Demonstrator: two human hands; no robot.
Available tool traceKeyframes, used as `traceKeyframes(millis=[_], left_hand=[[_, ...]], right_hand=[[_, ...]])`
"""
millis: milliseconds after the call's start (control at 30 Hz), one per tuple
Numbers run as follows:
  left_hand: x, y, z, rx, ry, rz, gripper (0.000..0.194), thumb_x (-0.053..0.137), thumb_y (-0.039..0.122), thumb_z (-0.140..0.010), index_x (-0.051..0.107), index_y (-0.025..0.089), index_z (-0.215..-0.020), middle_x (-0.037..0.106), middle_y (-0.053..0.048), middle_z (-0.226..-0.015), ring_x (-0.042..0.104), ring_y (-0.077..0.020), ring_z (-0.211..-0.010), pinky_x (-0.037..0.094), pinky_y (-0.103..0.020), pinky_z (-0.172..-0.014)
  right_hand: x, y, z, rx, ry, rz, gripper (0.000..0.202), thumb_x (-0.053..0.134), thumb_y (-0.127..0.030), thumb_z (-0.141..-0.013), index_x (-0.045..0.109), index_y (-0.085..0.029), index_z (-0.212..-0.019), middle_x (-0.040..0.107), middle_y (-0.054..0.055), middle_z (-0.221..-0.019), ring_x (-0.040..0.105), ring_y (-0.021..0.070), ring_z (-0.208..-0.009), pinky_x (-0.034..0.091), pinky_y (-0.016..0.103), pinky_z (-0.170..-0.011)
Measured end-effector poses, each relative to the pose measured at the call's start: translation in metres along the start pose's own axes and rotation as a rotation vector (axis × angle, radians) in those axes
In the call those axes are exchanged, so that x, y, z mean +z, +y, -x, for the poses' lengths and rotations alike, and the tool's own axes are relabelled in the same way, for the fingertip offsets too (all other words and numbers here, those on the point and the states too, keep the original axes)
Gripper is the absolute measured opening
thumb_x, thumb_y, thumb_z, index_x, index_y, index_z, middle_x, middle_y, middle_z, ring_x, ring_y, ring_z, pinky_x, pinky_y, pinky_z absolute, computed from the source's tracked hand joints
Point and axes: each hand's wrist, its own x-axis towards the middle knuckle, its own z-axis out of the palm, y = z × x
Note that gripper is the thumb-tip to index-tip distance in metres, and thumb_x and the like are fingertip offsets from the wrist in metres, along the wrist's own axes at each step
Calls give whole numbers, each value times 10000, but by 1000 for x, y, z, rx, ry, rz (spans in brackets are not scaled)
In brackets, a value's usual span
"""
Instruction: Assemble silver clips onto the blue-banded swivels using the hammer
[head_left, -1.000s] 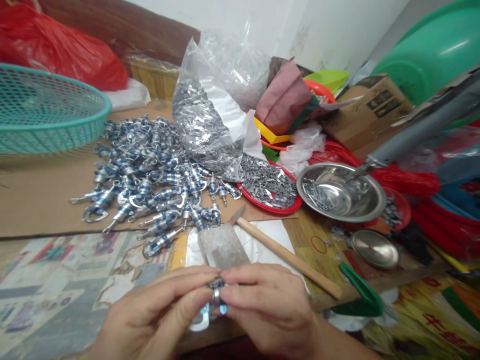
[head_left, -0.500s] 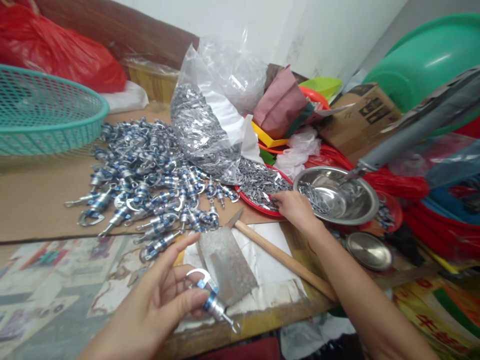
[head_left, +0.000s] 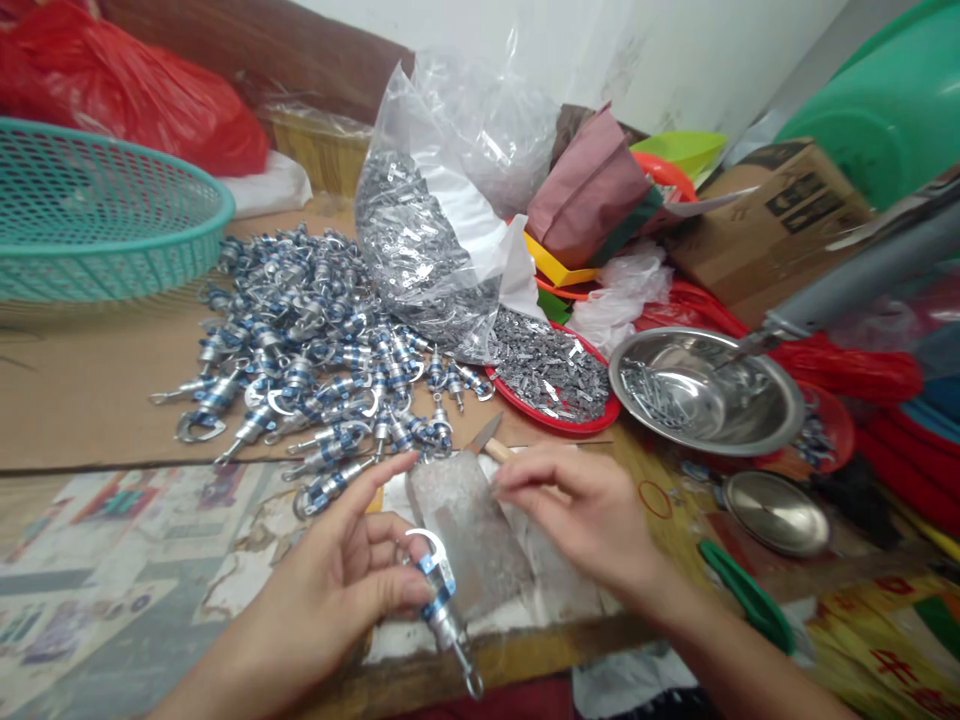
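My left hand [head_left: 352, 560] pinches a silver-and-blue metal hook fitting [head_left: 441, 600], with a curved hook at its upper end and a small eyelet at its lower end. Beyond the fitting lies a flat grey metal block [head_left: 469, 530] on paper. My right hand [head_left: 577, 500] hovers over the block's right side, thumb and fingers pinched together; whatever is between them is too small or hidden to make out. Under that hand runs a hammer, its wooden handle [head_left: 497, 451] mostly covered. Small flat metal pieces fill a red plate [head_left: 517, 412] farther back.
A heap of similar hook fittings [head_left: 292, 340] spreads at the left, by a turquoise basket [head_left: 112, 260]. A clear bag of metal pieces [head_left: 420, 250] leans behind the plate. On the right are a steel bowl [head_left: 750, 410], a round metal lid [head_left: 776, 510] and a cardboard box [head_left: 772, 240].
My right hand has come back from the red plate toward me, to above the block and hammer handle. My left hand keeps its hold on the fitting. The view has shifted slightly.
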Motion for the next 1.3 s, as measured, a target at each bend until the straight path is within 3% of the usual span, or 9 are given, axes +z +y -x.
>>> traceKeyframes(millis=[67, 133, 300, 433, 633, 800, 1067, 1200, 1300], left_hand=[[0, 0, 0, 8, -5, 2, 948, 753, 132, -620, 190, 207, -1380, 642, 33, -685, 574, -130, -639, 439, -240, -596], [0, 1, 0, 15, -15, 5, 950, 751, 129, -622, 184, 203, -1381, 645, 31, -689, 576, -130, -640, 442, -239, -596], [-1, 4, -3, 14, -43, -12, 933, 746, 107, -614, 216, 195, -1377, 644, 29, -686, 576, -134, -633, 445, -247, -592], [-4, 3, -5, 23, -65, -36, 929, 730, 110, -636, 197, 224, -1388, 644, 35, -689, 585, -143, -646, 452, -271, -620], [-3, 2, -3, 39, -44, -64, 902, 737, 138, -620, 238, 197, -1369, 652, 17, -712, 594, -160, -674, 457, -281, -633], [-3, 3, -3, 40, -43, -77, 897, 737, 146, -624, 245, 205, -1372, 657, 20, -717, 594, -155, -679, 459, -271, -635], [-3, 4, -4, 48, -24, -85, 851, 760, 161, -630, 301, 197, -1346, 667, 19, -705, 605, -158, -681, 474, -271, -642], [-3, 2, -3, 31, -4, -58, 832, 759, 153, -636, 313, 207, -1338, 671, 26, -717, 605, -143, -674, 470, -263, -639], [-3, 1, -3, 28, 3, -31, 843, 751, 132, -624, 311, 195, -1341, 664, 33, -698, 597, -134, -653, 462, -262, -623]], right_hand=[[15, -23, 17, -317, -35, -70, 227, 453, -109, -893, 666, -131, -816, 727, 71, -807, 677, 154, -764, 548, 255, -710], [21, -36, 25, -434, -79, -3, 285, 379, -111, -921, 661, -97, -885, 716, 110, -831, 659, 181, -778, 538, 289, -711], [7, -39, 22, -130, -310, -22, 197, 458, -100, -896, 653, -125, -891, 638, 60, -764, 582, 156, -719, 472, 254, -643], [3, -39, 14, -102, -451, -61, 150, 531, -141, -883, 664, -115, -819, 593, 41, -729, 552, 140, -693, 428, 233, -616], [16, -42, 8, -10, -375, -126, 121, 551, -101, -859, 660, -117, -906, 617, 39, -780, 564, 134, -726, 424, 223, -659], [22, -43, 13, 30, -286, -133, 75, 556, -91, -831, 625, -119, -839, 614, 39, -765, 563, 140, -722, 416, 231, -634], [37, -46, 29, -111, -12, -103, 168, 472, -58, -802, 623, -129, -784, 618, 63, -699, 572, 162, -648, 441, 265, -576], [18, -18, 30, 74, 172, -66, 115, 508, -119, -849, 606, -177, -834, 645, 36, -770, 611, 156, -735, 481, 264, -674], [2, 16, 33, 241, 5, 253, 176, 573, -226, -837, 605, -179, -1003, 648, 67, -904, 617, 209, -833, 489, 334, -728]])
